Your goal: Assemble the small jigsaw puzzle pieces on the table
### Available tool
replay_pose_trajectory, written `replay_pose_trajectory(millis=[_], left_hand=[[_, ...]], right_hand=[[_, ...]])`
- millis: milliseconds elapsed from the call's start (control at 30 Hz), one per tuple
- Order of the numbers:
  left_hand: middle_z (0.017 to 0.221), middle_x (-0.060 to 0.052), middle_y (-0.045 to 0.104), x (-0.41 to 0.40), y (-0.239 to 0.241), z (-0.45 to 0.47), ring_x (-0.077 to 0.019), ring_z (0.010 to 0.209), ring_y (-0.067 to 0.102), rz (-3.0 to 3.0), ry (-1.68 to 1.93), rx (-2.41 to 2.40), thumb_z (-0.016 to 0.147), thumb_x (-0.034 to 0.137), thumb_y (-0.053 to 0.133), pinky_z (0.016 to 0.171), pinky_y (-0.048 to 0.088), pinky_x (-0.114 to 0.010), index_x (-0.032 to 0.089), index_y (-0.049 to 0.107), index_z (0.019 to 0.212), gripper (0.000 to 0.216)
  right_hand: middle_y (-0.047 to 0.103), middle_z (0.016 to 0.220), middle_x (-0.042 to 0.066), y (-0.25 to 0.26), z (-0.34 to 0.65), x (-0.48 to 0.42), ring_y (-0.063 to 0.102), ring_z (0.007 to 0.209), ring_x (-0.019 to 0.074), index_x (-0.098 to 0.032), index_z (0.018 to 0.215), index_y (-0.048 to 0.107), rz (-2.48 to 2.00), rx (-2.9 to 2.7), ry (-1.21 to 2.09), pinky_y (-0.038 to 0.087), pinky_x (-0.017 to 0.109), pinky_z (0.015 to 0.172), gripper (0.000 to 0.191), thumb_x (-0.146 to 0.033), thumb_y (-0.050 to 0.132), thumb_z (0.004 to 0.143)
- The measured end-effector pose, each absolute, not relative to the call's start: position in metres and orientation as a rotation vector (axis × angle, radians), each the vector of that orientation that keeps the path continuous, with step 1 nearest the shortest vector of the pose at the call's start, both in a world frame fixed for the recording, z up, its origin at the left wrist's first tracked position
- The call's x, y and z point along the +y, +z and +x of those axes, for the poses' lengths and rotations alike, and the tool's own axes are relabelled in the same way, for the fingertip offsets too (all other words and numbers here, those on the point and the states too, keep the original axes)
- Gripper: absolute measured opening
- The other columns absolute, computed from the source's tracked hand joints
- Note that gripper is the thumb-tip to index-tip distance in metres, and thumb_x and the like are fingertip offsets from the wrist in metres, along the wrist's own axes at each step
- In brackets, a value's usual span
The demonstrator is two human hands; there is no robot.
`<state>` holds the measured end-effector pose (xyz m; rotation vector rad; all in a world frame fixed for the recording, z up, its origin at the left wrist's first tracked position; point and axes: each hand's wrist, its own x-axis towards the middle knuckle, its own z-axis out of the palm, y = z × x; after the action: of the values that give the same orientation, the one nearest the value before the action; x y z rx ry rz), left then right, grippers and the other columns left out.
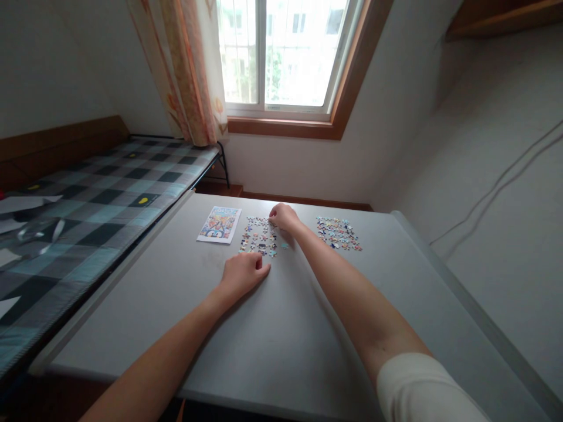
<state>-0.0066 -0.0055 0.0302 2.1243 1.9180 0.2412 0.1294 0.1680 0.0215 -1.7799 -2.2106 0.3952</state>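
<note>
Several jigsaw pieces [263, 237] lie in a loose block on the grey-white table [264, 328]. At the far right corner of this block, my right hand [285, 217] has its fingertips pinched together on a jigsaw piece, which they mostly hide. My left hand [243, 274] rests on the table at the block's near edge, fingers loosely bent and thumb stretched out apart from them, with nothing seen in it. Just left of the block lies a colourful picture card [219, 225]. One pale blue jigsaw piece [285, 245] sits apart, beneath my right wrist.
A second group of jigsaw pieces [338, 233] is spread to the right of my right forearm. Along the table's left side runs a bed with a checked mattress [162, 176], with papers on it. A window and curtain [189, 70] are beyond the table.
</note>
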Motion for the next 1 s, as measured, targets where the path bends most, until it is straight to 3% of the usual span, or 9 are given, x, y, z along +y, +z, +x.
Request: replay_pose_trajectory(millis=[633, 1000], left_hand=[[0.071, -0.002, 0.066, -0.003, 0.025, -0.009, -0.0183, 0.069, 0.059, 2.166, 0.272, 1.9, 0.08, 0.05, 0.047, 0.058, 0.032, -0.026, 0.023, 0.063, 0.069, 0.033], [0.067, -0.002, 0.065, -0.004, 0.026, -0.01, -0.017, 0.065, 0.057, 2.175, 0.296, 1.893, 0.079, 0.049, 0.048, 0.053, 0.026, -0.026, 0.022, 0.06, 0.064, 0.033]], right_hand=[[0.068, 0.09, 0.01, 0.021, 0.125, 0.162, 0.06, 0.081, 0.0168, -0.015, 0.081, 0.071, -1.748, -2.201, 0.341, 0.043, 0.023, 0.068, 0.013, -0.013, 0.061, 0.071], [0.069, 0.08, 0.005, 0.033, 0.134, 0.141, 0.059, 0.071, 0.0118, -0.014, 0.079, 0.068, -1.512, -1.939, 0.587, 0.042, 0.02, 0.063, 0.009, -0.017, 0.064, 0.071]])
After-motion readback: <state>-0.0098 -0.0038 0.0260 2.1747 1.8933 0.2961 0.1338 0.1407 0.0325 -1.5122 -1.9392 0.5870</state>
